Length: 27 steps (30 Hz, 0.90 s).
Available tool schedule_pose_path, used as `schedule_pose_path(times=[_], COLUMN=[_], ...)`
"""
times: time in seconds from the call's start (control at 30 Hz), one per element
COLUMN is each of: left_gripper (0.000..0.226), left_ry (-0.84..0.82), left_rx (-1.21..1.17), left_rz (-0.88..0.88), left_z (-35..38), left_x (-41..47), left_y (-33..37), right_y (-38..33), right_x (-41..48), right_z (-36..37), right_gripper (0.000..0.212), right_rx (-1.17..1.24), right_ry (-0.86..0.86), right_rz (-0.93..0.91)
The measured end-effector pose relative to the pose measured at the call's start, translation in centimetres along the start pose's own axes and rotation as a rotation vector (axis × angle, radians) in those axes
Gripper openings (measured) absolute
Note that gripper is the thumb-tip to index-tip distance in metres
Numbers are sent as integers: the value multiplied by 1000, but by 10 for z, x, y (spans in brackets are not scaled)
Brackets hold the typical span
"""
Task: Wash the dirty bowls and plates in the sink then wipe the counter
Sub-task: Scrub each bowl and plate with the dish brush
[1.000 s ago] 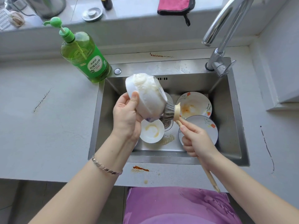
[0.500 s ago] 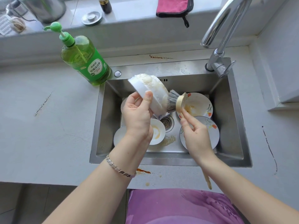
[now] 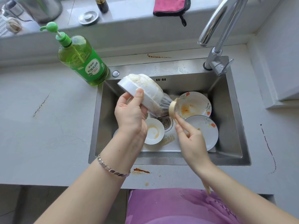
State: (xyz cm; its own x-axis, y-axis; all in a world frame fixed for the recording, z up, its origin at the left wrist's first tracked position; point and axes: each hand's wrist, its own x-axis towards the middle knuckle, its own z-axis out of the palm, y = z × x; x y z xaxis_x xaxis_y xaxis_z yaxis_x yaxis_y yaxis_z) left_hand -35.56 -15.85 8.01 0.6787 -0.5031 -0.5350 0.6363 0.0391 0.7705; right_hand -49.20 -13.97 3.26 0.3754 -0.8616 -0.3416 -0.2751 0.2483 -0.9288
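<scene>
Plates (image 3: 203, 132) in sink (image 3: 226, 143), soap btl (image 3: 84, 65) — left

a green dish soap bottle (image 3: 82, 62) stands upright at the back left, its pump head (image 3: 50, 27) pointing left and its green and white label facing forward. behind it runs a pale ledge (image 3: 129, 16). on the ledge, from left to right, are a steel pot (image 3: 40, 8) cut off by the top edge, a round metal plug (image 3: 88, 18) lying flat, a dark bottle (image 3: 102, 4) seen only in its lower part, and a pink cloth (image 3: 169, 5) with black trim, its loop hanging over the front. a chrome faucet (image 3: 216, 29) rises at the back right, its spout arching left. purple fabric (image 3: 178, 207) fills the bottom edge.
</scene>
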Motion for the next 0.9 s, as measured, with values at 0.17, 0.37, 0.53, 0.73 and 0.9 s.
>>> schedule_pose_path(times=[0.17,0.37,0.53,0.73,0.9], left_gripper=[9,8,8,7,10], left_ry=[22,38,26,-169,-261], left_rx=[-76,-85,-72,59,198], left_rz=[-23,-77,-99,-182,-204], left_z=[3,6,8,-6,-18], left_x=[0,-3,-3,-11,-10], left_y=[5,5,7,9,15], right_y=[-1,0,11,19,17], right_x=[-11,12,6,28,22], right_z=[6,-2,0,-20,-32], right_gripper=[41,38,39,36,38], right_rx=[68,79,164,243,228], right_ry=[-29,68,55,110,72], right_rz=[-15,51,144,325,328])
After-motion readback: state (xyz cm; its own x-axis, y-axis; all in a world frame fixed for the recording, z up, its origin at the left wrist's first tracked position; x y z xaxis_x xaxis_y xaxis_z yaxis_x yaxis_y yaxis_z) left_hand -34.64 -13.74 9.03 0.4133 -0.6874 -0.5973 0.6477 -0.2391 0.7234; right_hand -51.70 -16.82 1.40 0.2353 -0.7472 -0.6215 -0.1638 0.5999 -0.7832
